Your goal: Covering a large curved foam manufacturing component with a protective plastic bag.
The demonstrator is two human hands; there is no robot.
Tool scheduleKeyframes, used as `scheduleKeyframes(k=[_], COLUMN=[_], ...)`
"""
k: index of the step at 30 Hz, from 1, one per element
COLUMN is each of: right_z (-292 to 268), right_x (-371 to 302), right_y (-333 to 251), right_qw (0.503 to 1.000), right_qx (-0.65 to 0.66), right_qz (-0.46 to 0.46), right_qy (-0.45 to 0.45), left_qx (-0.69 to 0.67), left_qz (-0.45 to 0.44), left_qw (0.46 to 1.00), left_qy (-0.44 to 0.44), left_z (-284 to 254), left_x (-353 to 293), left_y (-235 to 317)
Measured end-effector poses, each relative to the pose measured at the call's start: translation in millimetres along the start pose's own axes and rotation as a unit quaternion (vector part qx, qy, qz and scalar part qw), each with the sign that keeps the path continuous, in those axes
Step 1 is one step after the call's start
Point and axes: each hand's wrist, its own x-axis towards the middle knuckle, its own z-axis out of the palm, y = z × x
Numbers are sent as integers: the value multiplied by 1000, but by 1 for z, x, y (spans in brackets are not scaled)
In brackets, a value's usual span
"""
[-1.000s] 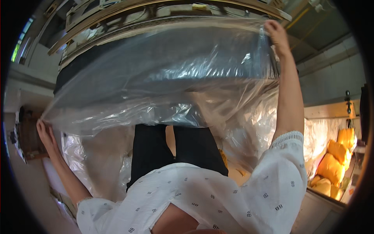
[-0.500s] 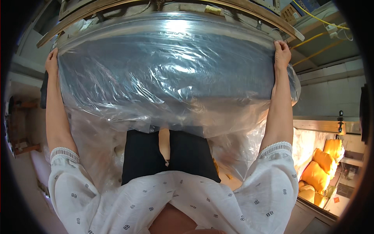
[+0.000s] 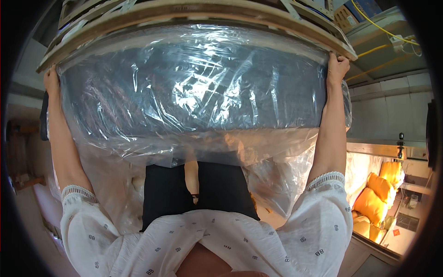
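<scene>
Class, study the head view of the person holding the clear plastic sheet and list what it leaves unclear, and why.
In the head view:
Left hand: curled and small, hiding its exact grip on the clear plastic sheet.
Dark surface: glare and creases in the sheet blur its details.
Feet: hidden below the sheet.
Small things right of the yellow bundles: too small to identify.
Blue thing, top right: cut off by the picture's upper edge.

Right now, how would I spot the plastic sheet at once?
Find the long wooden rail across the top. Below it, between the left hand and the right hand, a clear plastic sheet covers a dark surface. Unlike the rail and dark surface, it is see-through, wrinkled and full of bright glints.
</scene>
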Motion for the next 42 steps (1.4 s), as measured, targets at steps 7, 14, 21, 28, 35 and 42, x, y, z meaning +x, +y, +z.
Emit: scheduleKeyframes(k=[7, 14, 21, 28, 35, 42], right_z=[-9, -22, -85, -116, -123, -145], right_x=[13, -19, -116, -128, -162, -177], right_y=[3, -30, -106, -137, -124, -125], right_qw=[992, 983, 842, 821, 803, 826], right_qx=[122, 29, 428, 240, 400, 368], right_qz=[23, -116, 257, 164, 42, 21], right_qy=[34, 136, -202, -491, -439, -427], left_qx=[-192, 36, -263, -236, 409, 101], left_qz=[-33, 117, 14, -28, 65, 366], left_qw=[981, 992, 960, 955, 910, 906], left_qy=[22, -13, 97, 179, 25, -186], left_z=[4, -45, -215, -327, -405, -79], left_x=[5, -34, -92, -177, -202, -319], left_y=[-1, 38, 81, 40, -41, 259])
